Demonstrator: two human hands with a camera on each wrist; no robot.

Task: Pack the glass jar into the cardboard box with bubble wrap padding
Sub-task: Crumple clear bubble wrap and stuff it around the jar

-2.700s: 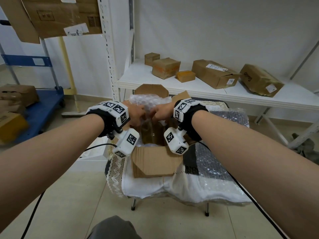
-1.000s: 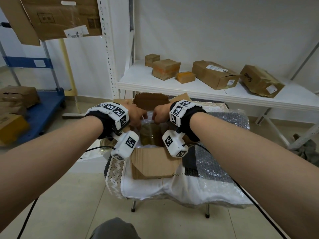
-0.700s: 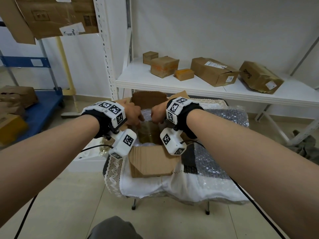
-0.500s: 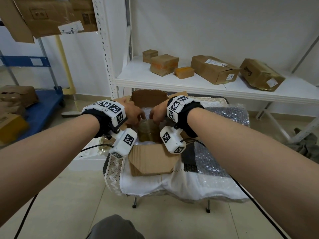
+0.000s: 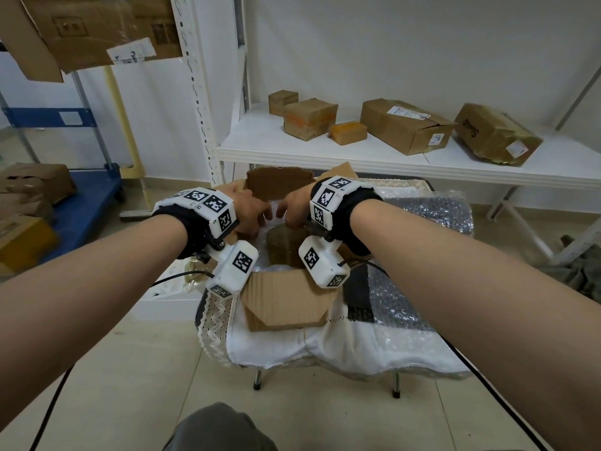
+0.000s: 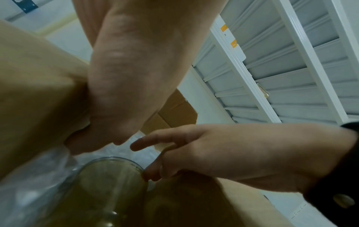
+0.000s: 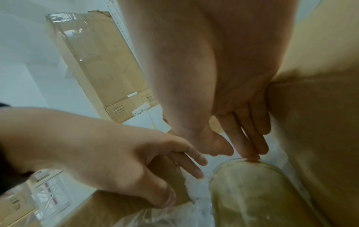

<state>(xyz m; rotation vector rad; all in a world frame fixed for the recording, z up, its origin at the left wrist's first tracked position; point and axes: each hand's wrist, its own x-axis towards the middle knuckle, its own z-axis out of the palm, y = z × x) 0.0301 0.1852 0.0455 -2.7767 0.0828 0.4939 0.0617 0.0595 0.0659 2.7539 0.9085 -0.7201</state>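
Observation:
An open cardboard box point(image 5: 286, 301) stands on a small cloth-covered table. The clear glass jar point(image 5: 284, 247) stands upright inside it with its mouth open, and bubble wrap point(image 5: 272, 208) lines the box around it. My left hand point(image 5: 255, 214) hovers over the jar's left side with loosely extended fingers point(image 7: 194, 169) near the wrap, gripping nothing. My right hand point(image 5: 292, 211) reaches in from the right with straight fingers point(image 7: 250, 155), their tips resting on the jar's rim point(image 6: 136, 166). The jar's lower part is hidden by the box wall.
A loose bubble wrap sheet point(image 5: 426, 219) lies on the table's right side over a white cloth point(image 5: 325, 349). Behind is a white shelf point(image 5: 357, 164) with several cardboard boxes. A blue cart point(image 5: 84, 203) with boxes stands at the left.
The bubble wrap that bulged above the box's far side 2.7 s ago now sits down inside around the jar. Both hands have stayed at the jar's mouth, barely moving.

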